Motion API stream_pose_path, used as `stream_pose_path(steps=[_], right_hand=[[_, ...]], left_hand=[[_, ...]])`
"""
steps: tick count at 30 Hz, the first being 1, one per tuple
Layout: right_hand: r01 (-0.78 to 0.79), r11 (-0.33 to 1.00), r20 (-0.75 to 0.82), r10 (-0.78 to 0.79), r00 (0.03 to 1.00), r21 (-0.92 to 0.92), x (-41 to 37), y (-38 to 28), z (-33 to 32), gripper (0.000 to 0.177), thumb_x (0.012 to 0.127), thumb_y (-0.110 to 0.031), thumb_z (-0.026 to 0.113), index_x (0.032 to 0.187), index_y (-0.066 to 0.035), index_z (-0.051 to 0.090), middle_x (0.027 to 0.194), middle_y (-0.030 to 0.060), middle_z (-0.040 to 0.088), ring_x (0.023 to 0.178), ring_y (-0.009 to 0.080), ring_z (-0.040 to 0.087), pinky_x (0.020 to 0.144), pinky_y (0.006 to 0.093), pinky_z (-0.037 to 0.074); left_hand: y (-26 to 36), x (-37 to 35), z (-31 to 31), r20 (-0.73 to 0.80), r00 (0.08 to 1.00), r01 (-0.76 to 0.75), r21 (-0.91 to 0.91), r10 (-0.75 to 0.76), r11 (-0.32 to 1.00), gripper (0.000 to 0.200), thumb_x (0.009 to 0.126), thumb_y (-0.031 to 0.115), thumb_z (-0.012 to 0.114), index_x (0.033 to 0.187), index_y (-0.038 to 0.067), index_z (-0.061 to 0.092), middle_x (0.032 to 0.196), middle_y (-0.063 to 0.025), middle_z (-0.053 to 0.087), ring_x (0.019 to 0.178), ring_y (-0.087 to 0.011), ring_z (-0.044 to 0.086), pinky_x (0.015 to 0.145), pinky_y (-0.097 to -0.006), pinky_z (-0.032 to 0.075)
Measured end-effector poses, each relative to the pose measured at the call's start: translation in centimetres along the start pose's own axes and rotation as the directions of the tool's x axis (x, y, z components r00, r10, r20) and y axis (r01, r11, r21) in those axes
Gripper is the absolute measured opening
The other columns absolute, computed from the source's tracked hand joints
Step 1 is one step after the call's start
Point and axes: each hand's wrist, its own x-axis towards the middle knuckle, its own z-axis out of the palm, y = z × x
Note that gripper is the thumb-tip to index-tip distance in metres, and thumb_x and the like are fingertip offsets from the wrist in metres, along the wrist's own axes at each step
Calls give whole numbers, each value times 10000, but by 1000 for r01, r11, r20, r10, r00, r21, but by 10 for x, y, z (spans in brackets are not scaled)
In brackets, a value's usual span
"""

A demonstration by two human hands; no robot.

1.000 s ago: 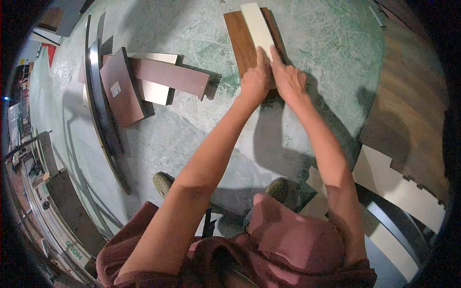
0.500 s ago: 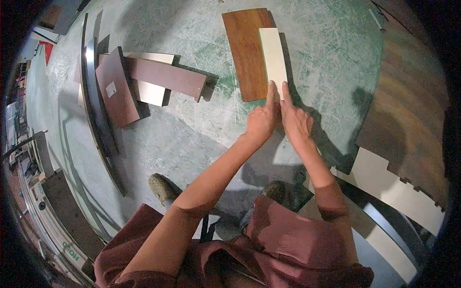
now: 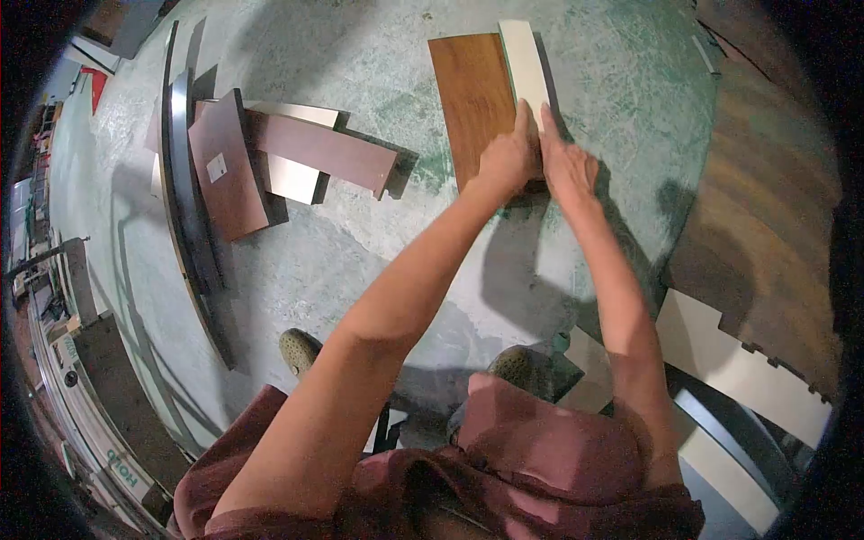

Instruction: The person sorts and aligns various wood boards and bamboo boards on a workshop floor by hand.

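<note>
A narrow cream board (image 3: pixel 525 67) lies along the right edge of a wood-grain brown board (image 3: pixel 472 94) on the floor, its far end reaching past the brown one. My left hand (image 3: pixel 509 157) grips the near end of the cream board from the left, index finger stretched along its top. On the opposite side, my right hand (image 3: pixel 569 166) holds the same end, its index finger also pointing forward. Between my hands the near end of the cream board is hidden. My left hand and forearm cover part of the brown board's near end.
Several mauve and cream offcuts (image 3: pixel 324 153) lie at the left beside a long dark strip (image 3: pixel 171 180) and a metallic strip (image 3: pixel 183 135). At right are a brown patterned sheet (image 3: pixel 756 207) and a notched cream panel (image 3: pixel 738 355). My shoes (image 3: pixel 299 349) stand below.
Both hands have moved forward with the cream board. It has slid away from me along the brown board, and its far end has passed that board's far edge.
</note>
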Motion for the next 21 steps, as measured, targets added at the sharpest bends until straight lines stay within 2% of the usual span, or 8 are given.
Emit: stream_pose_path(steps=[1, 3, 6, 8, 12, 16, 18, 21], right_hand=[[-9, 999, 7, 9, 1000, 31, -15, -2, 1, 502, 878, -297, 411, 1338, -268, 215, 644, 191, 598, 600, 356, 606, 520, 467, 463], [-32, 998, 59, 29, 998, 48, -51, -12, 1, 529, 872, -313, 424, 1346, -274, 192, 597, 176, 588, 563, 346, 601, 511, 471, 462], [-39, 999, 199, 38, 979, -1, -97, -31, 1, 552, 867, -331, 437, 1350, -280, 175, 559, 161, 580, 523, 331, 597, 476, 461, 459], [27, 1000, 184, -27, 983, 2, -114, -41, 12, 577, 855, -331, 464, 1350, -280, 172, 537, 154, 574, 488, 321, 589, 436, 442, 457], [183, 979, 68, -189, 980, 89, -97, -61, 14, 608, 834, -297, 502, 1351, -206, 194, 536, 156, 575, 492, 313, 594, 430, 423, 469], [174, 983, -82, -169, 982, 58, -31, -73, 14, 518, 853, -296, 471, 1323, -201, 278, 551, 179, 572, 502, 333, 587, 455, 431, 469], [100, 993, 15, -101, 995, 63, 3, -77, -3, 470, 870, -279, 430, 1307, -165, 300, 637, 191, 603, 600, 334, 616, 521, 435, 487], [84, 992, -45, -80, 996, 93, 29, -70, -4, 485, 866, -298, 430, 1310, -163, 288, 672, 191, 611, 635, 340, 619, 556, 449, 486]], left_hand=[[1, -16, 2, 6, 1000, 22, 21, -22, 1000, 800, 748, 95, 533, 1351, 48, 9, 712, -298, 567, 678, -429, 571, 624, -484, 460], [-6, -53, 3, 109, 994, 27, 33, -30, 999, 742, 810, 201, 497, 1363, 74, 19, 709, -276, 575, 657, -401, 583, 579, -474, 464], [-9, -110, 7, 68, 994, 92, -87, -86, 992, 736, 818, 162, 487, 1366, 89, 2, 636, -265, 565, 587, -412, 568, 533, -483, 449], [-13, -133, -4, 148, 969, 225, -175, -200, 959, 706, 831, 149, 463, 1365, 82, 6, 588, -270, 546, 536, -424, 548, 495, -489, 431], [-32, -131, -20, 103, 964, 259, -172, -244, 950, 686, 841, 157, 450, 1362, 73, 12, 598, -290, 537, 532, -430, 540, 482, -492, 419], [-60, -65, -34, -127, 992, -11, -80, 1, 997, 647, 847, 147, 426, 1356, 59, 36, 663, -308, 542, 587, -443, 542, 526, -493, 423], [-65, -24, -45, -115, 992, -51, -5, 50, 999, 617, 845, 137, 414, 1346, 39, 69, 698, -316, 543, 632, -454, 541, 566, -494, 425], [-61, 10, -56, -59, 996, -67, -31, 65, 997, 599, 842, 131, 413, 1340, 34, 94, 708, -320, 540, 652, -457, 537, 578, -499, 420]])
